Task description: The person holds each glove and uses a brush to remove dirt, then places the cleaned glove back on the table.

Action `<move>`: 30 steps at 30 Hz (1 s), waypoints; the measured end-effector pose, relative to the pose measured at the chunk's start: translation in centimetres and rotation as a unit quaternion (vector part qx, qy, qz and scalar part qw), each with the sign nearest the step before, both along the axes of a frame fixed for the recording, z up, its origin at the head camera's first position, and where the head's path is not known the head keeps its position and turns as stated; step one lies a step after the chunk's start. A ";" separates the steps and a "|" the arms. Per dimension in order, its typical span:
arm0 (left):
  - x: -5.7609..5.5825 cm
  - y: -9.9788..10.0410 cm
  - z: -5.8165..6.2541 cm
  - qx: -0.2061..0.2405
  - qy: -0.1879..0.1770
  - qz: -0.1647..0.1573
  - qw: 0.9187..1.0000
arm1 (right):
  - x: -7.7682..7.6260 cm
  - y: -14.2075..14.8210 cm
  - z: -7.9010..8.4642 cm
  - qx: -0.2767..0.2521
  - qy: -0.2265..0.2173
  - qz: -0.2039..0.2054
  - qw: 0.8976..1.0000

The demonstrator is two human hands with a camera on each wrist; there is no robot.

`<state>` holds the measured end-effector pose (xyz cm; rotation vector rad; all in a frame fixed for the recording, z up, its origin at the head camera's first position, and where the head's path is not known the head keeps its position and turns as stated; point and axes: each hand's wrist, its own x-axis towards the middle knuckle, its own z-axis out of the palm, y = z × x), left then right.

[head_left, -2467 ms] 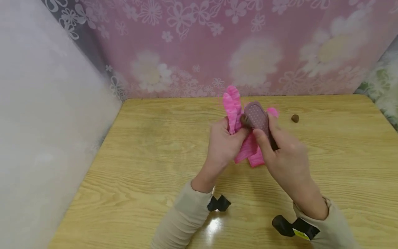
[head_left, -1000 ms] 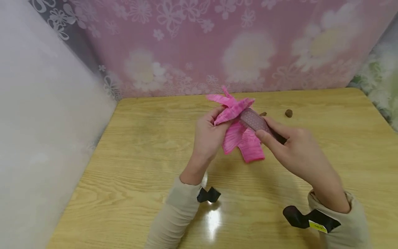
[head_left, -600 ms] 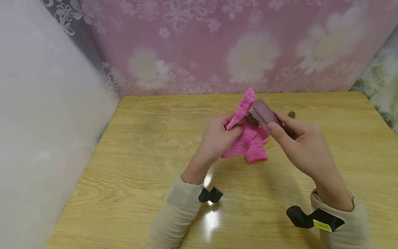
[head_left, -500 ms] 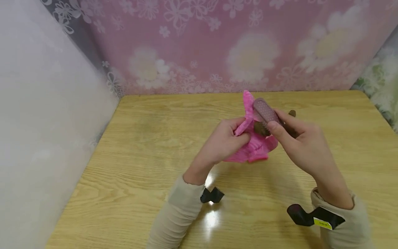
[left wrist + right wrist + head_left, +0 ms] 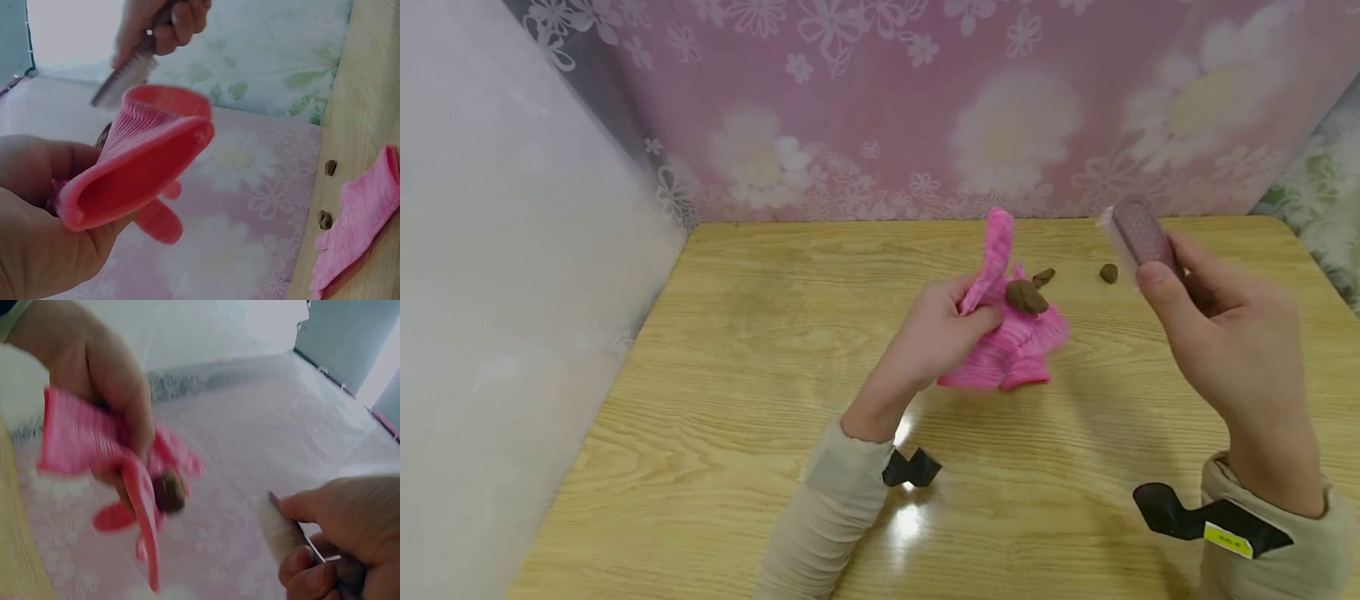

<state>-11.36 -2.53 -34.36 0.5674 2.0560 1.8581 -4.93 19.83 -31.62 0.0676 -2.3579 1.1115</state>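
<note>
My left hand [image 5: 936, 337] pinches a pink knit glove [image 5: 998, 250] above the table. A brown clay-like lump [image 5: 1026, 297] sits on the glove beside my thumb. In the left wrist view the glove's red-lined cuff [image 5: 134, 181] gapes toward the camera. My right hand [image 5: 1240, 333] grips a small mauve brush [image 5: 1142, 233] by its handle, off to the right of the glove. Pale bristles [image 5: 278, 531] face the glove in the right wrist view, with a gap between them.
A second pink glove [image 5: 362, 219] lies on the wooden table [image 5: 737, 400], partly hidden behind the held one in the head view. Two small brown lumps, one at the back [image 5: 1108, 273] and one closer to the gloves [image 5: 1043, 277], lie there too. A floral curtain stands behind.
The brush was against the glove and lump; my right hand has lifted it away to the right. My left hand has turned the glove and still holds it.
</note>
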 end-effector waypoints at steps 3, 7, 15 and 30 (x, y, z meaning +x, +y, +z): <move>0.1 0.4 0.1 0.046 -0.028 0.036 0.998 | 0.8 -1.3 0.2 0.084 0.046 0.056 0.994; 0.3 0.7 0.3 0.098 -0.027 0.060 0.993 | 0.5 -2.7 -0.1 0.178 0.061 0.094 0.978; 0.2 1.8 -0.7 0.103 -0.019 0.061 0.993 | -0.4 -0.5 -0.5 0.082 -0.101 0.085 0.988; 0.1 4.7 -2.5 0.136 -0.100 0.128 0.977 | 0.1 2.2 0.3 0.086 -0.134 0.064 0.985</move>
